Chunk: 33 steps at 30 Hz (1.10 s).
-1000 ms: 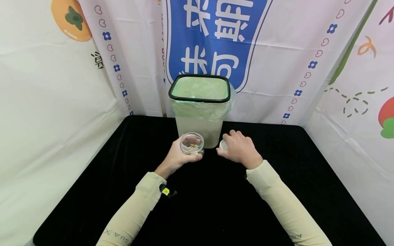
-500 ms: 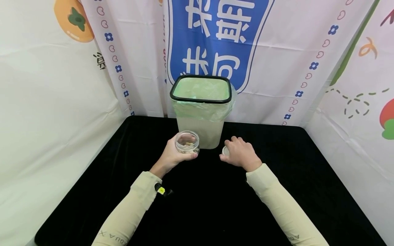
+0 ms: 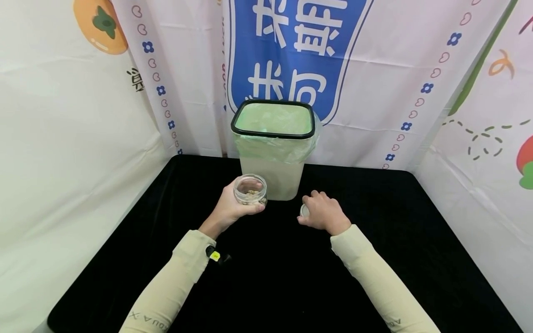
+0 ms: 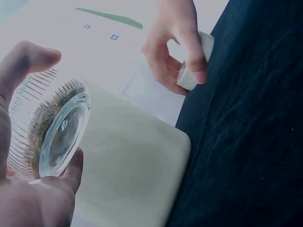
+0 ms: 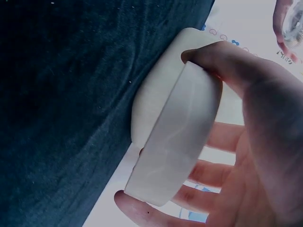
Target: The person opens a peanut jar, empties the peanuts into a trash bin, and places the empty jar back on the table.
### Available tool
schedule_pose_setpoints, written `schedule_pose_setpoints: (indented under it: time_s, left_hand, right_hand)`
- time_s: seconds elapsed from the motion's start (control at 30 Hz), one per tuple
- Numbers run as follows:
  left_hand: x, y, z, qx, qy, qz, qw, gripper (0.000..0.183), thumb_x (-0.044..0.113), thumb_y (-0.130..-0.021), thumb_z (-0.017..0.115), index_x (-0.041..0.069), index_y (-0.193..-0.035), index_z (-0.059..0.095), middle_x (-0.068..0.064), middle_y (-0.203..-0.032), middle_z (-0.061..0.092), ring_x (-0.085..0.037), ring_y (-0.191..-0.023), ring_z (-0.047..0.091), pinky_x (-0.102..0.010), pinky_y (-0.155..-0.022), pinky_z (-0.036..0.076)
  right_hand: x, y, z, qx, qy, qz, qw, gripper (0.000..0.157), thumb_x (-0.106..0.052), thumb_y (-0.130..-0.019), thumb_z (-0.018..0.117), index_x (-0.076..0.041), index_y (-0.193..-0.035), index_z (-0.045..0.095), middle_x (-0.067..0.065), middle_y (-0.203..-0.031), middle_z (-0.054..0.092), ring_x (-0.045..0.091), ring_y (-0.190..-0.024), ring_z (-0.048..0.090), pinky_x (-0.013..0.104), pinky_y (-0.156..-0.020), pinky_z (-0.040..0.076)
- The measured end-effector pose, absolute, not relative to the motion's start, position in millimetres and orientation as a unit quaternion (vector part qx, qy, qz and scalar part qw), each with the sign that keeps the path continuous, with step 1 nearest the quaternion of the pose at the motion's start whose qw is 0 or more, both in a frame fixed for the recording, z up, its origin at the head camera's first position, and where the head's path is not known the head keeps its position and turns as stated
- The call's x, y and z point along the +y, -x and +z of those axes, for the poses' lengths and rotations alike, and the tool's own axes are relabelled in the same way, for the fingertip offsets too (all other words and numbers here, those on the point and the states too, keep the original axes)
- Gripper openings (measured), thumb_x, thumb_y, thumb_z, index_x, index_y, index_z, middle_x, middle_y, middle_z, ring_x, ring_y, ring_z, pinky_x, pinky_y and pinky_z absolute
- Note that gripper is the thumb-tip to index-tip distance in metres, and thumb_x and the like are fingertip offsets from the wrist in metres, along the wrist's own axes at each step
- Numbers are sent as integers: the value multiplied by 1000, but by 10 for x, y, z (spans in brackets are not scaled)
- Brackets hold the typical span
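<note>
My left hand (image 3: 226, 203) grips a clear glass jar (image 3: 251, 198) from its left side, fingers behind and thumb in front. The jar has no lid on it, its mouth faces up, and small brownish pieces lie inside. In the left wrist view the ribbed wall and thick round base of the jar (image 4: 66, 132) show, with the dark contents through the glass. To the right, my right hand (image 3: 325, 212) holds a white round lid (image 3: 304, 211) by its edge. The right wrist view shows the lid (image 5: 175, 137) spanned between thumb and fingers.
Behind the hands stands a pale bin (image 3: 272, 169) with a black rim and a green liner bag folded over it. A black cloth (image 3: 266, 277) covers the table. Printed white curtains (image 3: 374, 83) hang at the back and both sides.
The left hand and jar have shifted left, widening the gap to the right hand. The right hand has come slightly lower in the head view with the lid.
</note>
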<state>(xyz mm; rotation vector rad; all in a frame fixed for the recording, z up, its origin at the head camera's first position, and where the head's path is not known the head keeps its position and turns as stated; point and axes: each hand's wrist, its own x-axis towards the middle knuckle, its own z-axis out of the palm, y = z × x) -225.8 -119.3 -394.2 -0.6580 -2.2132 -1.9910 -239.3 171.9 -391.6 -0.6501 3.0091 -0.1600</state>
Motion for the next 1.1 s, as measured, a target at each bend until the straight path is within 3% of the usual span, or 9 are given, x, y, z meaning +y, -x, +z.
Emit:
schedule_pose_setpoints:
  time_s: [0.37,1.1]
  left_hand:
    - [-1258,2258,-3928,-719,212,-660,48,72,-7,-72,91,4,-136,60,-19,-129,70,-13,-113,68,-19,-98,55]
    - [-1394,2231,-3901,-731,196,-653,40,68,0,-77,90,8,-138,60,-18,-134,69,-17,-114,69,-21,-96,57]
  right_hand:
    - [1683,2433,-4024,973,204,-74,73,47,-42,-93,74,-11,-128,70,16,-119,66,34,-101,63,56,-78,57]
    - [1652,2484,-4162,971,193,-78,120,53,-48,-96,75,-11,-134,68,18,-125,64,38,-111,63,60,-90,57]
